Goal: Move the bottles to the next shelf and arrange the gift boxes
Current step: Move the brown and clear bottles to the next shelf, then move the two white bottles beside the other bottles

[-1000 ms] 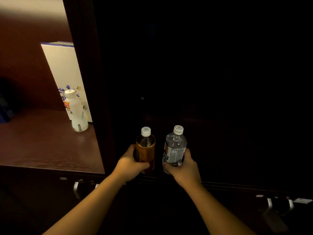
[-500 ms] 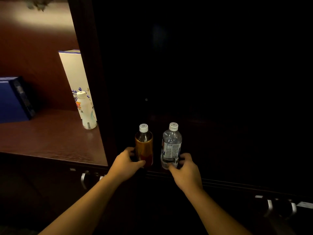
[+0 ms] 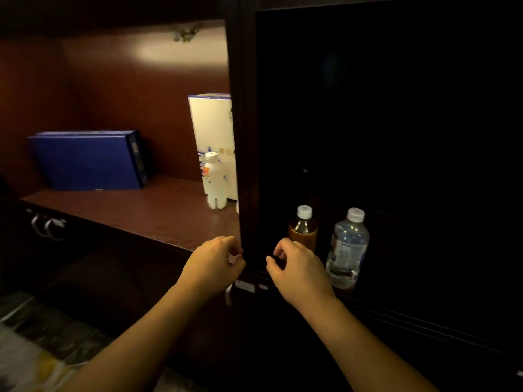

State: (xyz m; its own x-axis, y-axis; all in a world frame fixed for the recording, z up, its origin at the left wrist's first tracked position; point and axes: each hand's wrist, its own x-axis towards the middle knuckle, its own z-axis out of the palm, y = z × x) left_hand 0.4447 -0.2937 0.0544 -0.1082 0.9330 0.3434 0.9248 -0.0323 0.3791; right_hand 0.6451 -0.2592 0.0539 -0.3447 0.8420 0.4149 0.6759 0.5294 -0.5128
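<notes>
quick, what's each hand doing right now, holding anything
Left hand: empty, fingers loosely curled, by the shelf edge.
Right hand: empty, fingers curled, just off the amber bottle.

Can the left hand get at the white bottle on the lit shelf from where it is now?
Probably yes. The left hand is empty at the shelf's front edge, and bare shelf lies between it and the white bottle. The divider stands just right of the bottle, so approach from its left.
</notes>
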